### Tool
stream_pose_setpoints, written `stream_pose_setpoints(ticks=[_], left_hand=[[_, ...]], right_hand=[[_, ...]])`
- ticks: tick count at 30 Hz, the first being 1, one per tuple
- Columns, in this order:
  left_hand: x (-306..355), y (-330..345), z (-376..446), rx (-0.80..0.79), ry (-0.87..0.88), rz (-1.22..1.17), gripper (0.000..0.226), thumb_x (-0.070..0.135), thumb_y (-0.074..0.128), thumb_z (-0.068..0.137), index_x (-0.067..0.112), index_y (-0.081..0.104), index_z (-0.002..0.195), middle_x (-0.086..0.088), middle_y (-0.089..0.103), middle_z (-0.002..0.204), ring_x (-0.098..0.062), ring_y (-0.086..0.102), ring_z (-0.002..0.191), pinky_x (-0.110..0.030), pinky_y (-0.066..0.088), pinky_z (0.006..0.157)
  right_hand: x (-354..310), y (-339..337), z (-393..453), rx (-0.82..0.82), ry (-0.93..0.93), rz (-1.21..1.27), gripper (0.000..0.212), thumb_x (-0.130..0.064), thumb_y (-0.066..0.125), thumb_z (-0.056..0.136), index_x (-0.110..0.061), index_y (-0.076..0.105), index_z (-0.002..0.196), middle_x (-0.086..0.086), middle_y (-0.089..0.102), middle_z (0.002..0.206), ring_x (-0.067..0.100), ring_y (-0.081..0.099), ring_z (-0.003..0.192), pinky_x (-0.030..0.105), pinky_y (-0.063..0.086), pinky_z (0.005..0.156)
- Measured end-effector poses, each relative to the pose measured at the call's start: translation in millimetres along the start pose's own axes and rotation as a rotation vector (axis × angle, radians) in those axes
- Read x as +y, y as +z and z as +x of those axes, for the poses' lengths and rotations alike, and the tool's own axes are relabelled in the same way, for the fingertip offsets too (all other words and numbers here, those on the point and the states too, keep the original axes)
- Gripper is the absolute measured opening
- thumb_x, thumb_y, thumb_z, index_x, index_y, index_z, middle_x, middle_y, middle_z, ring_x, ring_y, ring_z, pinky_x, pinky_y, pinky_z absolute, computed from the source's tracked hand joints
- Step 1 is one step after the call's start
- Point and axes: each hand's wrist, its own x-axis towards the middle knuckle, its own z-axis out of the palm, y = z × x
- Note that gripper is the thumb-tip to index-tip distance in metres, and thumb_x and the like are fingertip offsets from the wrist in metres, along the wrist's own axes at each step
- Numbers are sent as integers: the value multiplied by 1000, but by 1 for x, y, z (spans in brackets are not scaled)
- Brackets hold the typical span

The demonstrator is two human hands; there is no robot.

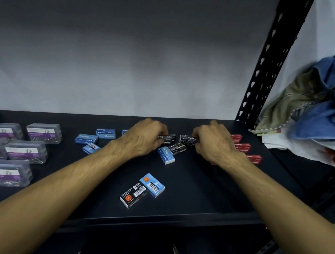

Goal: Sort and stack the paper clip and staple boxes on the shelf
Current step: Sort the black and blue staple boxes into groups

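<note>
Head view: both my hands reach to the far middle of the dark shelf [197,188], into a cluster of black staple boxes [177,148]. My left hand [143,137] has its fingers curled down onto one black box [166,139], and my right hand [212,143] pinches another black box [189,140] at its end; fingertips mostly hidden, so can't tell exact finger contact.

Progress, as I judge it: early-to-mid. Rough grouping by colour shows, no neat stacks of staples yet. Blue staple boxes [105,133] lie scattered left of my left hand, one more blue box [165,156] sits just near of the black cluster. Red staple boxes [243,147] sit far right, partly behind my right hand. Near the front edge, a black box [134,194] and a blue box [152,184] lie touching, barcode sides up, apart from their colour groups. Those still need collecting.

Containers: clear plastic paper clip boxes [26,150] with purple labels are grouped at far left, lids on, metal clips visible inside; some look stacked two high, not certain.

Right of the shelf post [268,61], a pile of cloth [321,106].
</note>
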Motion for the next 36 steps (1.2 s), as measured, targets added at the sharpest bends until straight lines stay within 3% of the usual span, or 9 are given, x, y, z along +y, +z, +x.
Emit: stream_pose_setpoints(ticks=[8, 15, 20, 28, 36], left_hand=[[-2, 12, 0, -33, -5, 47, 29, 20, 63, 90, 18, 66, 119, -6, 70, 114, -27, 64, 104, -38, 51, 89], [-6, 14, -3, -46, 11, -31, 24, 23, 66, 88, 23, 68, 112, 0, 71, 110, -22, 64, 102, -35, 51, 89], [-3, 12, -7, -68, 16, -65, 20, 22, 67, 88, 23, 70, 107, 1, 72, 103, -19, 65, 96, -32, 52, 86], [5, 13, 3, -75, -28, -58, 17, 20, 66, 86, 21, 70, 103, -2, 71, 102, -21, 65, 94, -34, 53, 83], [5, 14, 5, -75, -21, -39, 18, 19, 67, 88, 20, 70, 106, -2, 70, 106, -20, 65, 96, -32, 52, 83]], right_hand=[[-3, 1, 1, -12, -6, 12, 31, -16, 58, 91, -21, 67, 121, 9, 66, 107, 27, 50, 114, 35, 40, 95], [-2, -2, -8, -64, -14, 87, 35, -17, 60, 92, -26, 64, 126, 10, 62, 117, 27, 49, 116, 32, 37, 100], [-3, 2, -10, -130, -25, 125, 36, -24, 66, 90, -32, 64, 125, 10, 55, 121, 31, 51, 115, 37, 42, 97], [-3, 5, -6, -101, -47, 138, 31, -23, 64, 90, -32, 67, 120, 12, 57, 118, 30, 53, 112, 36, 44, 95], [0, 5, -4, -76, -72, 146, 34, -20, 60, 95, -28, 64, 128, 11, 60, 122, 26, 50, 117, 33, 40, 97]])
